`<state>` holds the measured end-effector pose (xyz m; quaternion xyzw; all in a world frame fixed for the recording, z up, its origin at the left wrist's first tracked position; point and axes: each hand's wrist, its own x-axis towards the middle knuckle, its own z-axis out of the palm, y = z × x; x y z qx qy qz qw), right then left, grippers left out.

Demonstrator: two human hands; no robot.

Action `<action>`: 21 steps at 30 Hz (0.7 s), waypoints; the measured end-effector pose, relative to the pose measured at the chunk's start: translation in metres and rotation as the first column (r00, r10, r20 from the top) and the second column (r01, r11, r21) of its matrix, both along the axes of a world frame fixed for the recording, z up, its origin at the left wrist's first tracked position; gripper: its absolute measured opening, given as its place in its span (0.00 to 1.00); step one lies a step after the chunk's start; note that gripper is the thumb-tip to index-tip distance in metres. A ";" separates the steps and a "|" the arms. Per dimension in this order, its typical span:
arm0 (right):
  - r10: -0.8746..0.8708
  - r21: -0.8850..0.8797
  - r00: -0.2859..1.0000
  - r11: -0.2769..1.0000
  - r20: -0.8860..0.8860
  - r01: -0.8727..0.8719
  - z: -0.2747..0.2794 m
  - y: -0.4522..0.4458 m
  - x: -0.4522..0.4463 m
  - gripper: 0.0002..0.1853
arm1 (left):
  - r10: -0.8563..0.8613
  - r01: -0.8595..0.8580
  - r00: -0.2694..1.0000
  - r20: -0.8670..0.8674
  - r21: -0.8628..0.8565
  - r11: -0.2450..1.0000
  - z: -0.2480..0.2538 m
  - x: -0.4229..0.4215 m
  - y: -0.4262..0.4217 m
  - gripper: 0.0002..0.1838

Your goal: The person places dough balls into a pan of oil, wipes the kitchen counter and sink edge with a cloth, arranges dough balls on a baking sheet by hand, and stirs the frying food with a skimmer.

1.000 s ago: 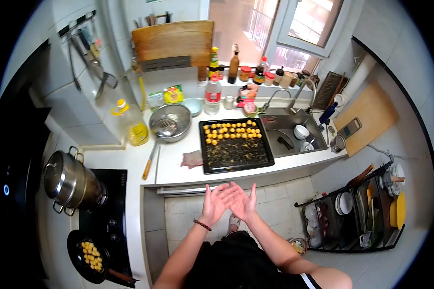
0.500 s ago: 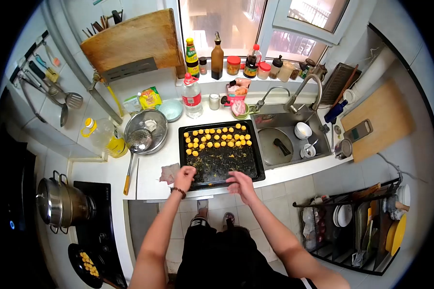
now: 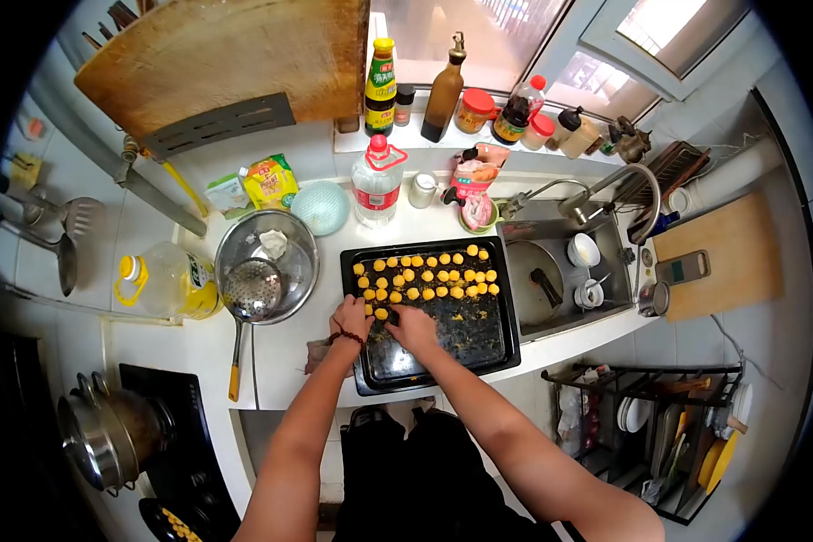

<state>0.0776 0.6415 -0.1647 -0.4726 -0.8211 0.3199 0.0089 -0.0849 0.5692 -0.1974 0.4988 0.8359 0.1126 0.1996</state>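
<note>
A black baking tray (image 3: 452, 352) lies on the white counter, with several small yellow balls (image 3: 442, 292) in rows over its back half. My left hand (image 3: 351, 316) is at the tray's left side, its fingers closed beside the front-left balls. Close to its right, my right hand (image 3: 412, 327) reaches over the tray with fingers bent together near a ball. What either hand's fingertips hold, if anything, is too small to make out. A cloth (image 3: 317, 356) lies partly hidden under my left wrist.
Left of the tray sit a metal bowl (image 3: 295, 291) with a skimmer (image 3: 251, 291) and an oil bottle (image 3: 170, 282). Behind it stands a clear bottle (image 3: 376, 185). The sink (image 3: 560, 312) is to the right. A pot (image 3: 99, 434) and a pan of yellow balls are at left.
Both hands, first held palms up before the counter, have moved forward over the tray's left side and closed. The view has shifted closer to the counter.
</note>
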 end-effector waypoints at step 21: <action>0.185 0.146 0.982 0.973 -0.020 -0.180 -0.020 0.006 -0.024 0.15 | 0.398 -0.601 0.707 0.584 0.201 0.774 0.003 0.025 -0.071 0.20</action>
